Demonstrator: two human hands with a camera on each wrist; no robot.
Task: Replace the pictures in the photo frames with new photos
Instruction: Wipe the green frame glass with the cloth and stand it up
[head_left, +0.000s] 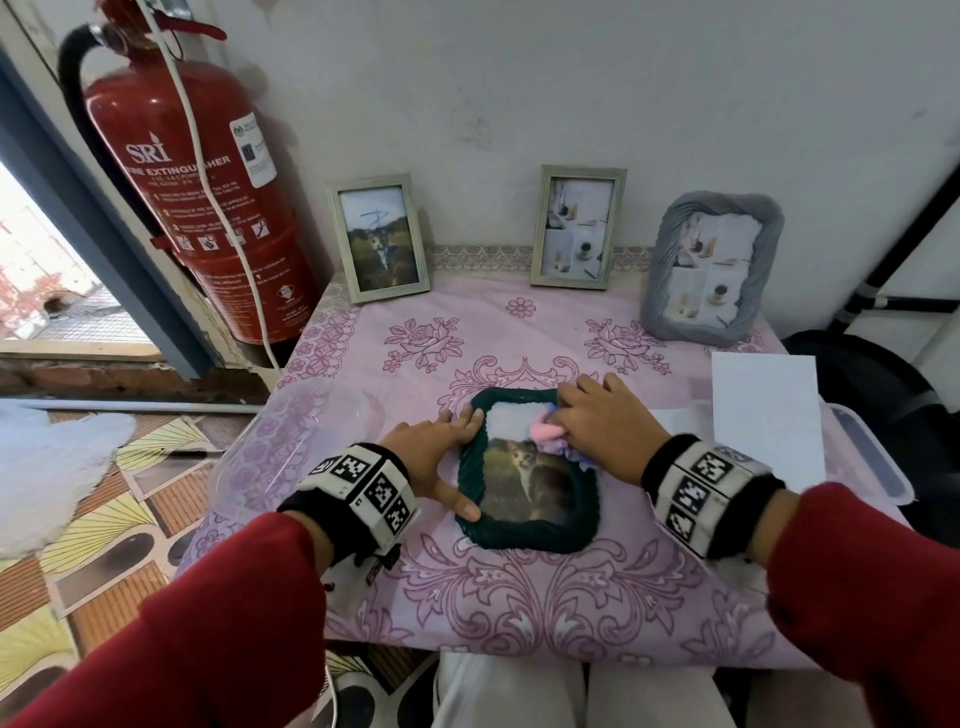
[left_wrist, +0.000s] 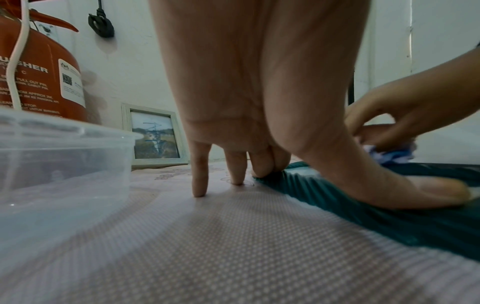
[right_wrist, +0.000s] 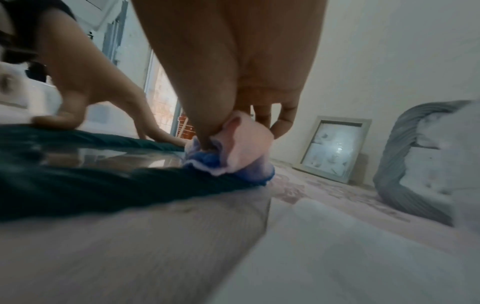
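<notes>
A dark green knitted photo frame (head_left: 524, 532) lies flat on the table's middle with a cat photo (head_left: 530, 483) under its glass. My left hand (head_left: 447, 460) steadies its left edge, with the thumb on the lower corner and straight fingers at the upper corner. In the left wrist view the fingertips (left_wrist: 200, 191) stand on the cloth beside the green frame (left_wrist: 389, 222). My right hand (head_left: 587, 421) pinches a bunched pink and blue cloth (head_left: 545, 430) against the glass at the frame's upper right. The right wrist view shows that cloth (right_wrist: 246, 152) pressed at the edge of the green frame (right_wrist: 103, 189).
Three frames lean on the wall: a pale one with a cat picture (head_left: 378, 241), a pale one (head_left: 577, 226) and a grey knitted one (head_left: 711, 267). White paper (head_left: 766, 410) lies right, over a plastic lid (head_left: 872, 462). A clear tub (head_left: 291, 441) and a fire extinguisher (head_left: 197, 182) stand left.
</notes>
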